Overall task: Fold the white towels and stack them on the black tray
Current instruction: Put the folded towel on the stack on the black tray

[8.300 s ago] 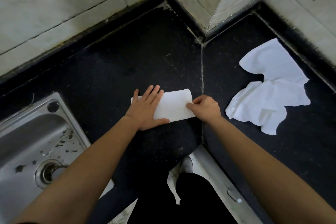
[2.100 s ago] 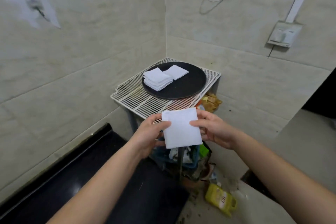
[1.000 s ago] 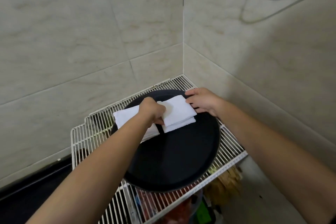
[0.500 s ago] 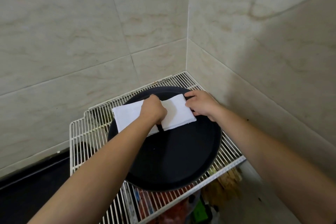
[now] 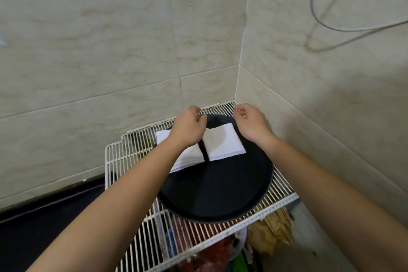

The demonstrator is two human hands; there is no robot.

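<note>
The round black tray (image 5: 217, 196) sits on a white wire rack (image 5: 132, 185) in the tiled corner. Two piles of folded white towels lie side by side on the tray's far part: the right pile (image 5: 223, 144) in full view, the left pile (image 5: 187, 160) partly hidden under my left forearm. My left hand (image 5: 189, 127) hovers above the gap between the piles, fingers loosely curled, holding nothing. My right hand (image 5: 251, 123) hovers just past the right pile's far right corner, also loosely curled and empty.
Tiled walls close in behind and to the right of the rack. A grey cable (image 5: 331, 24) hangs on the right wall. Below the rack lie bags and clutter (image 5: 220, 249). A black counter (image 5: 44, 216) runs off to the lower left.
Both hands have let go of the folded towel, which now lies on the right pile. They have lifted up and back, away from the towels.
</note>
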